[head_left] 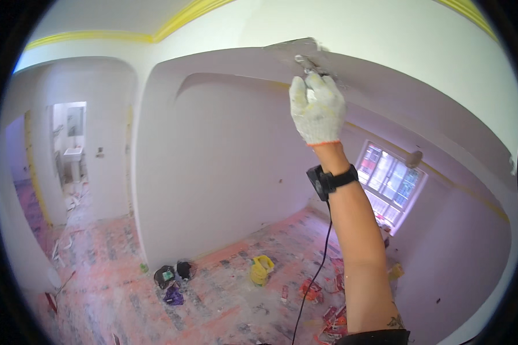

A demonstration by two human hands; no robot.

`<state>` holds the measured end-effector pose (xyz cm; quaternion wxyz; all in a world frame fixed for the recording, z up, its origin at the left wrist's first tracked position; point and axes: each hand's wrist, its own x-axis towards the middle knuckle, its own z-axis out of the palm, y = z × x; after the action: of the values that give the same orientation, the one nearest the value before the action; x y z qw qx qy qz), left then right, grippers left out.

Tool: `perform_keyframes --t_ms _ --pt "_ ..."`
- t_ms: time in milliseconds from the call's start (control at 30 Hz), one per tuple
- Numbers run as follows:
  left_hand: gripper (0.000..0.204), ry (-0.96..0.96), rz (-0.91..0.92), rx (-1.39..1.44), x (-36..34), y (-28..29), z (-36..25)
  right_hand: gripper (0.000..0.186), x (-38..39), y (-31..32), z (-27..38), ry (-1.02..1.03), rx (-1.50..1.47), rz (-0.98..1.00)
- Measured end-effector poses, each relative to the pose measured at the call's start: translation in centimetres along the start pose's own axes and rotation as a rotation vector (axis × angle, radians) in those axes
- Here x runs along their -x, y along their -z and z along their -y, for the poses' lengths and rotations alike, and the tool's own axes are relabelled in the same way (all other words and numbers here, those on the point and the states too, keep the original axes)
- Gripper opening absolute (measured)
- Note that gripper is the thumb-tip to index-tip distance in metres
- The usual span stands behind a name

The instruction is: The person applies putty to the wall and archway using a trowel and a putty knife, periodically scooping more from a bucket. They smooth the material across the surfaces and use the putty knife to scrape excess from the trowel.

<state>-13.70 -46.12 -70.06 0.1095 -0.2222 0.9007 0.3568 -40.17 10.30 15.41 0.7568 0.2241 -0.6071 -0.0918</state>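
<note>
My right hand, in a white knit glove with an orange cuff, is raised high and grips the handle of a wide metal putty knife. The blade lies flat against the white beam above the wall recess, near the ceiling. A black wrist device with a thin black cable hanging down sits on that forearm. My left hand is out of view.
The floor far below is covered with pinkish sheeting and litter: a yellow coil, dark bags, red wrappers. A barred window is at right. A doorway at left shows a white sink. Yellow tape edges the ceiling.
</note>
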Motion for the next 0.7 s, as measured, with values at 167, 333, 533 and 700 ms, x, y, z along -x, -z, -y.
perform_keyframes --t_ms 167,333,533,700 --pt "0.025 0.126 -0.042 0.018 7.8 1.3 2.4 0.027 1.3 -11.7 1.8 -0.117 0.054 0.023" --pt "0.025 0.198 -0.061 0.002 12.7 3.1 2.8 0.033 2.6 -17.5 3.1 -0.214 0.060 0.233" --pt "0.025 0.189 -0.043 -0.024 13.9 4.6 2.2 0.032 6.4 -16.6 3.2 -0.204 -0.173 0.270" --pt "0.025 0.101 -0.011 -0.049 10.9 6.2 0.9 0.028 4.5 -13.1 1.6 -0.155 -0.060 0.281"
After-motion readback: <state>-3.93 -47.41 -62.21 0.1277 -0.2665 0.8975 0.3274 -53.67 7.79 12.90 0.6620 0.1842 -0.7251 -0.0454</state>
